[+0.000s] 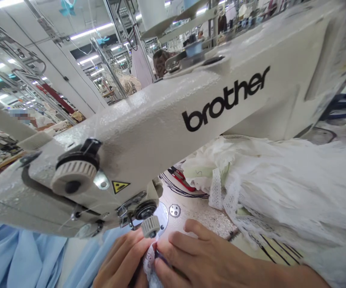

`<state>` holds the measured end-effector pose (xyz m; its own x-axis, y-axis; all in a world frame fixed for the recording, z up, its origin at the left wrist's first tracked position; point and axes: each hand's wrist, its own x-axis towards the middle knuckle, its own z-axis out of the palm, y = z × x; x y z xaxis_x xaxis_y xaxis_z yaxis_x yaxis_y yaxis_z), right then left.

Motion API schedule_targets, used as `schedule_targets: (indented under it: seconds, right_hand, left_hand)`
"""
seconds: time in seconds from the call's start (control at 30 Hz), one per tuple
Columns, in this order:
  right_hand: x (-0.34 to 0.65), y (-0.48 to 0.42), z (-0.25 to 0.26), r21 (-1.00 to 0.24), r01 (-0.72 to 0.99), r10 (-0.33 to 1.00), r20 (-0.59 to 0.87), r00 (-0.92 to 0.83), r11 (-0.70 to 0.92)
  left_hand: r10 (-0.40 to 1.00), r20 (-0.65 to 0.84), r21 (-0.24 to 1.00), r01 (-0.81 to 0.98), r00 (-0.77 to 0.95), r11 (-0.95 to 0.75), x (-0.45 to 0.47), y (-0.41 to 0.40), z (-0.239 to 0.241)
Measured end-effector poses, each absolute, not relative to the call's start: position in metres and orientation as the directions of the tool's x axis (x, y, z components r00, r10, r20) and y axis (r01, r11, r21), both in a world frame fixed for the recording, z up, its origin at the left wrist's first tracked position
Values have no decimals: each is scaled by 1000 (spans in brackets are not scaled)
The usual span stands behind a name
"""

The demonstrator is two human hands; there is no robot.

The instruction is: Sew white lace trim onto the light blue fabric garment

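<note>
A white Brother industrial sewing machine [137, 140] fills the upper middle of the view, its head slanting across the frame. Below its front end, my left hand [121, 260] and my right hand [200, 256] come together, pinching a strip of white lace [149, 264] between their fingers. A dark edge of cloth shows beside the lace, partly hidden by my fingers. The needle area is hidden behind the machine's front end. To the right, a heap of white fabric trimmed with lace [269, 192] lies on the speckled table [203, 212].
Light blue cloth [19, 260] lies at the lower left. Dark blue-handled scissors [341, 106] sit behind the machine at the right. Thread spools [151, 12] stand above it. A co-worker [37, 122] and metal racks fill the workshop beyond.
</note>
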<state>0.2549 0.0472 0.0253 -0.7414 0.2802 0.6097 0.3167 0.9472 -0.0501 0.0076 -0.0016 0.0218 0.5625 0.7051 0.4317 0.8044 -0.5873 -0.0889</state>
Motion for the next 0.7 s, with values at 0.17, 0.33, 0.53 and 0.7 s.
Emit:
schedule_targets:
  seconds: [0.17, 0.33, 0.53, 0.7]
  right_hand:
    - [238, 48, 4, -40, 385, 289, 730, -619, 922]
    - [241, 47, 4, -58, 420, 342, 685, -644, 906]
    - [248, 47, 14, -74, 472, 416, 606, -678, 878]
    - [259, 48, 33, -87, 471, 441, 528, -726, 878]
  left_hand:
    - [698, 432, -104, 800, 572, -591, 6, 0, 22]
    - [691, 440, -106, 797, 574, -595, 11, 1, 25]
    - [710, 426, -79, 805, 561, -588, 19, 1, 30]
    - [719, 449, -41, 816, 530, -576, 23, 1, 32]
